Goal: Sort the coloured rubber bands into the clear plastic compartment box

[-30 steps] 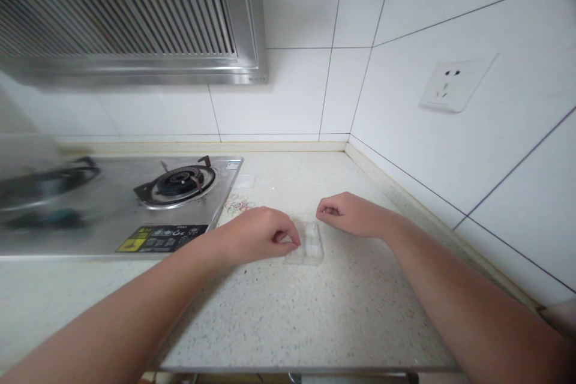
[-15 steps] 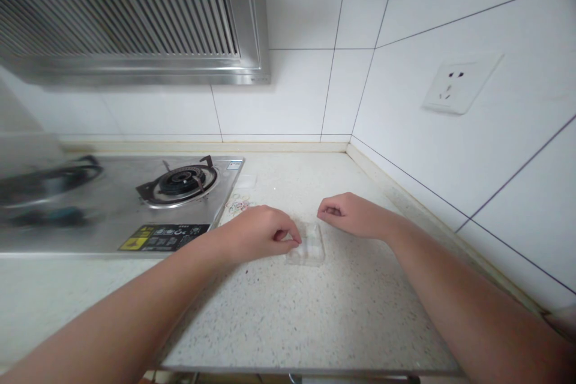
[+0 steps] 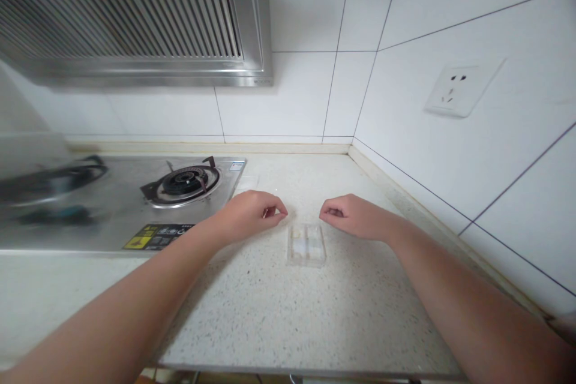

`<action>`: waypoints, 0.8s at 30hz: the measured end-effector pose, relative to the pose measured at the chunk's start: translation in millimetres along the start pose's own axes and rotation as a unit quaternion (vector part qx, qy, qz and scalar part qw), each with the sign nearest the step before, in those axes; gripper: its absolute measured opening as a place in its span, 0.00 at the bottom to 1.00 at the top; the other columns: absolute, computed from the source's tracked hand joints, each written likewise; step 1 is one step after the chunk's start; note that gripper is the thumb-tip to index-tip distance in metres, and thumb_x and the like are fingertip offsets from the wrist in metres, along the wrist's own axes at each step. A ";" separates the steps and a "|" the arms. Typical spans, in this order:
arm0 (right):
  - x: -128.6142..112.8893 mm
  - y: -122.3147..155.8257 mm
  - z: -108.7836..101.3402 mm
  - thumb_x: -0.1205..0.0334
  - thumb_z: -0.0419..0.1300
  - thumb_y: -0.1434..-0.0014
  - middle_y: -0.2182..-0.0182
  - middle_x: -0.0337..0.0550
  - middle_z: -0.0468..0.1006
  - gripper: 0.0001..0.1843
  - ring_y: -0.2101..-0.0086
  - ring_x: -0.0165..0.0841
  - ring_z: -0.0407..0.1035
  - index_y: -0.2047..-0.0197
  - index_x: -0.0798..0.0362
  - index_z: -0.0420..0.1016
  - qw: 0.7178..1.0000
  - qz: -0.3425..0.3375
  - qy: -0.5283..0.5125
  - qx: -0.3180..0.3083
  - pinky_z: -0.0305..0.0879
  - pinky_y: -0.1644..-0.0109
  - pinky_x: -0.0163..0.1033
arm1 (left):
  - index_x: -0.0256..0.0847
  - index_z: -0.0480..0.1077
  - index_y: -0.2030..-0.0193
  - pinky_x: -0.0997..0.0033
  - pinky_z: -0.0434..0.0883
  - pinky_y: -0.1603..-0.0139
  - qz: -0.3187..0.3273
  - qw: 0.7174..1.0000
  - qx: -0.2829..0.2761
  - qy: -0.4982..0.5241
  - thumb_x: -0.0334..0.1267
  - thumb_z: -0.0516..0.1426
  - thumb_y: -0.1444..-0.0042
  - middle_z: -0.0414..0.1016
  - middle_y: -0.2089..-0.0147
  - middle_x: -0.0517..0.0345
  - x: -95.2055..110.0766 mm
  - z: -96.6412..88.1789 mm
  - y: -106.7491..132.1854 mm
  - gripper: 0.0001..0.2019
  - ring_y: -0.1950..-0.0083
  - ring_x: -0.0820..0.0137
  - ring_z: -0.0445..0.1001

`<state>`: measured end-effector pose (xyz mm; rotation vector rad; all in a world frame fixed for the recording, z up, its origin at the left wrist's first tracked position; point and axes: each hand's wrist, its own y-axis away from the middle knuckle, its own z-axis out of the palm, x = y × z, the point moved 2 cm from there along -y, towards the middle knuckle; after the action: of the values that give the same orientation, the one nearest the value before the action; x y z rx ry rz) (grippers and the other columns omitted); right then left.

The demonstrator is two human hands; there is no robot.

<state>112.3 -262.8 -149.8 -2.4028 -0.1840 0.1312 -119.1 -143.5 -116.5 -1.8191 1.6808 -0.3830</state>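
A small clear plastic box with compartments (image 3: 307, 246) lies on the speckled countertop between my forearms. Just behind its left corner hovers my left hand (image 3: 247, 214), thumb and fingertips pinched together; anything between them is too small to make out. My right hand (image 3: 353, 216) is beyond the box's right corner, fingers curled in and pressed against the thumb. Whatever it may grip is hidden. Neither hand touches the box. The small colourful loops that lay beside the stove are now covered by my left hand.
To the left a steel gas stove (image 3: 180, 210) with a black burner (image 3: 186, 181) is set into the countertop (image 3: 288, 324). A range hood (image 3: 180, 69) hangs above it. A tiled wall with a socket (image 3: 465, 89) borders the right side. A flat clear piece (image 3: 249, 182) lies near the stove's edge.
My left hand has moved up and away from the box, back toward the stove side, uncovering the box's left part. My right hand has stayed nearly in place, still closed.
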 end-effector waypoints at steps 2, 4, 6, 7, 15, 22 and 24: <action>0.9 0.1 0.1 0.54 0.54 0.37 0.69 0.38 0.76 0.14 0.69 0.29 0.68 0.60 0.52 0.77 1.000 0.001 -0.001 0.002 0.58 0.66 0.36 | 0.41 0.77 0.59 0.73 0.57 0.68 -0.011 0.999 0.019 0.033 0.44 0.54 0.39 0.73 0.69 0.57 -6.4 -0.7 -0.9 0.13 0.70 0.74 0.66; 1.2 0.2 0.1 0.54 0.54 0.37 0.69 0.37 0.76 0.13 0.69 0.29 0.68 0.61 0.52 0.77 1.000 0.001 0.002 0.005 0.58 0.66 0.36 | 0.40 0.76 0.59 0.73 0.58 0.68 -0.018 0.997 0.042 0.055 0.45 0.54 0.39 0.71 0.71 0.58 -11.8 -2.5 -1.6 0.13 0.70 0.74 0.65; 1.0 0.3 0.0 0.54 0.54 0.37 0.69 0.37 0.76 0.13 0.69 0.29 0.68 0.61 0.52 0.77 1.000 -0.002 0.005 0.004 0.58 0.66 0.36 | 0.41 0.76 0.59 0.73 0.58 0.67 -0.021 0.996 0.060 0.060 0.46 0.54 0.39 0.71 0.71 0.59 -16.5 -5.4 -2.2 0.13 0.69 0.73 0.65; 0.9 0.3 -0.1 0.54 0.54 0.37 0.70 0.37 0.76 0.13 0.70 0.29 0.68 0.61 0.52 0.76 1.000 -0.003 0.005 0.003 0.58 0.66 0.36 | 0.41 0.76 0.59 0.73 0.59 0.67 -0.023 0.996 0.069 0.059 0.46 0.54 0.39 0.71 0.71 0.59 -18.7 -7.4 -2.4 0.13 0.69 0.73 0.65; 2.4 -0.9 -0.8 0.54 0.54 0.37 0.70 0.38 0.76 0.13 0.70 0.29 0.68 0.62 0.52 0.76 1.000 0.000 0.008 0.001 0.57 0.66 0.37 | 0.39 0.76 0.59 0.72 0.60 0.66 -0.077 0.987 0.142 0.013 0.50 0.54 0.39 0.74 0.67 0.56 -42.3 -30.8 -1.6 0.17 0.67 0.72 0.67; 2.5 0.9 -0.3 0.54 0.54 0.37 0.69 0.38 0.76 0.13 0.69 0.29 0.68 0.61 0.53 0.76 1.000 -0.002 0.008 -0.001 0.57 0.65 0.36 | 0.41 0.76 0.60 0.71 0.58 0.67 -0.109 0.984 0.096 -0.108 0.48 0.52 0.40 0.76 0.65 0.56 -64.0 -43.4 0.8 0.15 0.67 0.72 0.69; 2.0 0.9 -0.5 0.54 0.54 0.37 0.69 0.38 0.76 0.14 0.69 0.29 0.68 0.61 0.53 0.76 1.000 0.000 0.009 -0.004 0.57 0.65 0.37 | 0.41 0.76 0.60 0.71 0.59 0.65 -0.108 0.982 0.074 -0.138 0.46 0.52 0.41 0.77 0.63 0.55 -69.9 -43.9 1.7 0.15 0.65 0.70 0.70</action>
<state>114.5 -263.4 -150.1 -2.4115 -0.1767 0.1080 -156.9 -86.5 -70.2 -1.8540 1.2403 -0.3191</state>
